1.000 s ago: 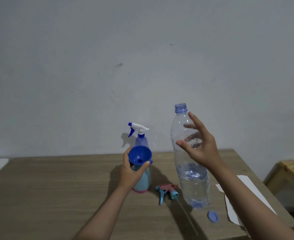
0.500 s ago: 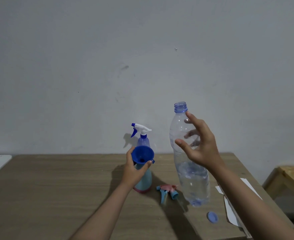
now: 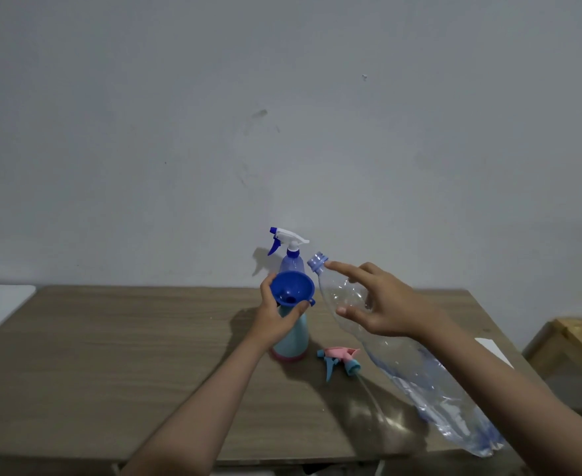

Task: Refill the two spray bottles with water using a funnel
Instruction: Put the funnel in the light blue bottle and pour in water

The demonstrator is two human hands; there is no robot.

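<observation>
On a wooden table (image 3: 117, 341) against a bare grey wall, a pale blue spray bottle (image 3: 293, 341) stands upright with its head off and a dark blue funnel (image 3: 292, 288) seated in its neck. The left hand (image 3: 275, 317) wraps around that neck just under the funnel, thumb and fingers curled on it to steady both.

Just right of the funnel, the right hand (image 3: 382, 309) holds a large clear plastic water bottle (image 3: 402, 355), thumb underneath and fingers over its shoulder, index finger stretched toward the uncapped mouth. The bottle's long axis slants from its base, low and to the right toward the camera, up to its mouth, which points up-left at the funnel rim and sits just beside it, not yet over the bowl. Water pools in the lower end.

This looks like the start of the pour into the first bottle. The next move probably calls for bringing the mouth over the funnel bowl and raising the base slowly.

Behind the funnel stands a second spray bottle (image 3: 291, 255), with its white and blue trigger on. A pink and blue trigger head (image 3: 339, 359) lies on the table right of the pale bottle.
</observation>
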